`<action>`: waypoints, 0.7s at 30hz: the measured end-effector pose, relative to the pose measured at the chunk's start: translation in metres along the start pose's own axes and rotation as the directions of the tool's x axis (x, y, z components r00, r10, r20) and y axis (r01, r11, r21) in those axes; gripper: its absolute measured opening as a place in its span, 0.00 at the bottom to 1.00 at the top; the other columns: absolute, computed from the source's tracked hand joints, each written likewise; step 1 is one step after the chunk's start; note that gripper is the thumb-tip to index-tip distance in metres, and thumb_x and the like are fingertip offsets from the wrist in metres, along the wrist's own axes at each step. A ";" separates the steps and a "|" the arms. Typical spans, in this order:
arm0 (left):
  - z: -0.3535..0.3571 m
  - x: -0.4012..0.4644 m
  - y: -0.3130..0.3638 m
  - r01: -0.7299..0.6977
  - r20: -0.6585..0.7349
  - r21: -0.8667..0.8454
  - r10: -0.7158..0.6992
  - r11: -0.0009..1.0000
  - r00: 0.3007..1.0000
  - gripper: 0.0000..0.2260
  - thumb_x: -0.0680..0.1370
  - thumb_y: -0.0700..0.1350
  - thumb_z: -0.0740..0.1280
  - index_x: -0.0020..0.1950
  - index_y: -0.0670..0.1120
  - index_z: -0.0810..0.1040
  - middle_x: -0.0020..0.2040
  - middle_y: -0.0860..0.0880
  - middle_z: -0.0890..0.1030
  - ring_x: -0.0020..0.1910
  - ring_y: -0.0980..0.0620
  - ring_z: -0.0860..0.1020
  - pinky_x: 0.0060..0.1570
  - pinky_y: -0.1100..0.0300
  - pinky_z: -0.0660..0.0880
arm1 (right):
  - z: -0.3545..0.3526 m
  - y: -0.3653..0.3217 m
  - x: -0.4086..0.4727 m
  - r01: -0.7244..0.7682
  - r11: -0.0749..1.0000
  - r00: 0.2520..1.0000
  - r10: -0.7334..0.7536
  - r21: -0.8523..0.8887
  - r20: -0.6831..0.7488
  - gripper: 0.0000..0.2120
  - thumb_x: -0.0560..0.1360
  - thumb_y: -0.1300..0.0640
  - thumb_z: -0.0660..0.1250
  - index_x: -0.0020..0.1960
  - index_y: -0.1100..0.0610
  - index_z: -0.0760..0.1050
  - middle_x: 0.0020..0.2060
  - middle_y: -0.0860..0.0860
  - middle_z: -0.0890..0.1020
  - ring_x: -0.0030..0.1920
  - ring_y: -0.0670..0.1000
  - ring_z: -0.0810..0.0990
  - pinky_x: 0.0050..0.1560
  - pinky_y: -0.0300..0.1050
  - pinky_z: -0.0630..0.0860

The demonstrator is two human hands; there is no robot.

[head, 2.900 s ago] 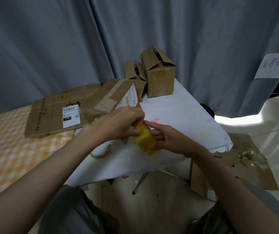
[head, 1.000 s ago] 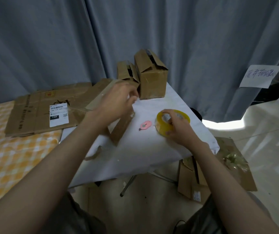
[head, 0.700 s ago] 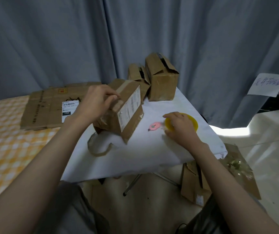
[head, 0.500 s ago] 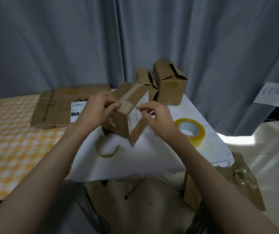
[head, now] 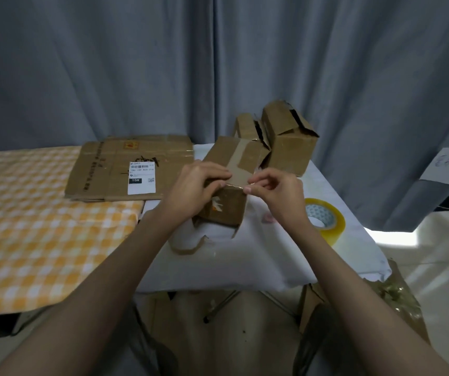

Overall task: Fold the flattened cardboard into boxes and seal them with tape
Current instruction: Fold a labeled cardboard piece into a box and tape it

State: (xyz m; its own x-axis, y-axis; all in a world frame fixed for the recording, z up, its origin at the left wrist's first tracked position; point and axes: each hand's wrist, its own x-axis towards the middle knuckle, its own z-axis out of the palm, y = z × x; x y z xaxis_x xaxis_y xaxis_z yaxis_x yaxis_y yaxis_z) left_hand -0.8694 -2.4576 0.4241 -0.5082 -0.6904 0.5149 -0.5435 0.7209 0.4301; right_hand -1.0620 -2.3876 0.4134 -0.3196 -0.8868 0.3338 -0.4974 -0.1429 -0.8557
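Your left hand (head: 195, 189) grips the box (head: 230, 180) on the table (head: 258, 256); your right hand (head: 276, 192) pinches tape at its top edge. Press the strip flat along the seam.

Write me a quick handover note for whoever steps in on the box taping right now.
Left hand: holds the near end of the small box on the white table.
Right hand: fingertips pinch at the tape strip where it reaches the box's near top edge.
Tape roll: lying flat on the table, right of the box.
Done: this box is folded, with a strip along its top seam. Two folded boxes stand behind, top flaps loose.
Left: press the strip end down, then fold the flat cardboard at the left.
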 end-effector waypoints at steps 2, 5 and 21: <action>0.002 0.001 0.002 0.008 -0.003 -0.003 -0.008 1.000 1.000 0.12 0.77 0.43 0.71 0.60 0.50 0.83 0.60 0.54 0.83 0.60 0.56 0.76 0.66 0.59 0.68 | 0.004 0.003 -0.008 -0.023 1.000 0.998 0.023 -0.003 -0.067 0.06 0.69 0.58 0.78 0.42 0.56 0.82 0.31 0.47 0.84 0.35 0.44 0.83 0.31 0.39 0.78; 0.007 0.001 0.002 0.008 -0.012 0.012 -0.007 1.000 1.000 0.12 0.77 0.41 0.71 0.60 0.50 0.83 0.60 0.54 0.83 0.60 0.56 0.76 0.65 0.62 0.67 | 0.020 0.005 -0.022 0.012 1.000 0.978 -0.014 -0.013 -0.210 0.04 0.73 0.60 0.75 0.42 0.57 0.80 0.29 0.44 0.82 0.32 0.41 0.82 0.35 0.33 0.75; 0.016 -0.001 0.000 -0.052 -0.093 0.000 0.052 0.999 0.994 0.13 0.64 0.48 0.81 0.44 0.45 0.85 0.42 0.52 0.79 0.44 0.54 0.71 0.42 0.63 0.65 | 0.020 0.017 -0.017 0.306 0.928 0.941 -0.329 -0.214 -0.082 0.05 0.73 0.60 0.73 0.43 0.57 0.77 0.37 0.48 0.79 0.38 0.47 0.77 0.41 0.47 0.76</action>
State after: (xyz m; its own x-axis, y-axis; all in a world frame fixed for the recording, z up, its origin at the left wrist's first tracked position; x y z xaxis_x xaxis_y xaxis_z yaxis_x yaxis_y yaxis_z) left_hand -0.8803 -2.4579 0.4118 -0.4715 -0.6433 0.6032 -0.5159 0.7560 0.4030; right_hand -1.0494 -2.3837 0.3853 -0.2036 -0.7511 0.6280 -0.7318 -0.3094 -0.6073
